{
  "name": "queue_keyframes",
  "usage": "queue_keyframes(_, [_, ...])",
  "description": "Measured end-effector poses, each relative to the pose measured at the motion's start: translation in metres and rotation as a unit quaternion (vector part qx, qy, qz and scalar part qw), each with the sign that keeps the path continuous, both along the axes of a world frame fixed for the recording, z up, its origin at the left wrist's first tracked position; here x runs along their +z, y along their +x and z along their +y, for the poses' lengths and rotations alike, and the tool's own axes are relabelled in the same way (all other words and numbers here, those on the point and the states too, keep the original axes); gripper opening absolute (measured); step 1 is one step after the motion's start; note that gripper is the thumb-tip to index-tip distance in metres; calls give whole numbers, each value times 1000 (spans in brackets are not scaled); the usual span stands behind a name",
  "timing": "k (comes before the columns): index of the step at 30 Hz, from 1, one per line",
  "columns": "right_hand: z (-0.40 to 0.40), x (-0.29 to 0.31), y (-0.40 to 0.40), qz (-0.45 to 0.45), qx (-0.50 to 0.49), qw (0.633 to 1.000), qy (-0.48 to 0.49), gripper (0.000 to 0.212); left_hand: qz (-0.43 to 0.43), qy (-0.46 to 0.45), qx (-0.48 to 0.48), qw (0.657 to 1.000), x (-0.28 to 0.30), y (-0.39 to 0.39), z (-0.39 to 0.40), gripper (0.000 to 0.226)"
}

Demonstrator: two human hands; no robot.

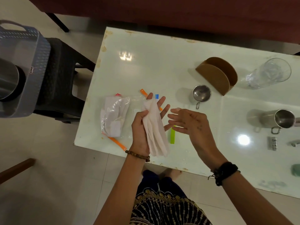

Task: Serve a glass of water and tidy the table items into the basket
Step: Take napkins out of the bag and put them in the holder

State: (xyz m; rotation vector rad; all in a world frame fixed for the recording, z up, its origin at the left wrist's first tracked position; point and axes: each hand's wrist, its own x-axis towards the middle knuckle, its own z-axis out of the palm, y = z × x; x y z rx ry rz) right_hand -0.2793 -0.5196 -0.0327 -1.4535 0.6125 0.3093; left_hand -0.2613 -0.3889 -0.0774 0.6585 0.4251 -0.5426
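My left hand point(140, 127) grips a bunch of white paper napkins point(155, 132) above the near edge of the white table point(146, 65). My right hand point(190, 120) hovers just right of the napkins, fingers spread, holding nothing. A clear bag with more white napkins point(114, 116) lies on the table to the left, among coloured zip strips. The grey basket point(24, 65) sits on a dark stool at far left with a steel vessel inside. A clear drinking glass point(269, 73) stands at the far right.
A brown napkin holder point(217, 75) stands mid-table, a small steel cup point(201, 95) in front of it. A larger steel mug point(279, 119) and a pill strip point(272, 143) lie at right. A green strip point(172, 137) lies below my hands.
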Motion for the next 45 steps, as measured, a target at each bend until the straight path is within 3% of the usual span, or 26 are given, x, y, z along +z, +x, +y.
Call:
queue_keyframes(5, [18, 4, -2, 16, 121, 985, -120, 49, -18, -13, -6, 1000, 2, 3, -6, 50])
queue_keyframes(9, [19, 4, -1, -19, 104, 979, -172, 30, -10, -13, 7, 1000, 2, 4, -5, 48])
queue_keyframes(15, [-5, 10, 8, -17, -5, 995, -97, 27, -1, -37, 28, 999, -6, 3, 15, 44])
queue_keyframes(20, [-16, 9, 14, -36, 25, 994, -96, 24, 31, -17, 25, 999, -10, -3, 22, 43])
queue_keyframes(24, [-18, 6, 15, -75, 82, 986, -121, 7, 80, 14, -5, 997, -14, -9, 19, 46])
queue_keyframes(26, [-20, 5, 16, -100, 115, 976, -155, 17, 101, 38, -20, 994, -13, -11, 17, 53])
queue_keyframes(31, [-22, 9, 5, -204, 281, 899, -268, 32, 114, 1, -15, 993, -9, -7, 17, 49])
queue_keyframes(35, [-19, 2, -11, -311, 438, 759, -368, 42, 76, -63, -6, 995, -7, 1, 17, 45])
queue_keyframes(37, [-17, -4, -18, -316, 486, 713, -394, 48, 67, -77, -20, 995, -6, 4, 18, 47])
queue_keyframes(40, [-14, -12, -25, -309, 502, 691, -418, 54, 49, -60, -29, 997, -7, 8, 17, 48])
queue_keyframes(45, [-19, -17, -25, -304, 487, 707, -412, 62, 32, -46, -39, 998, -7, 16, 21, 50])
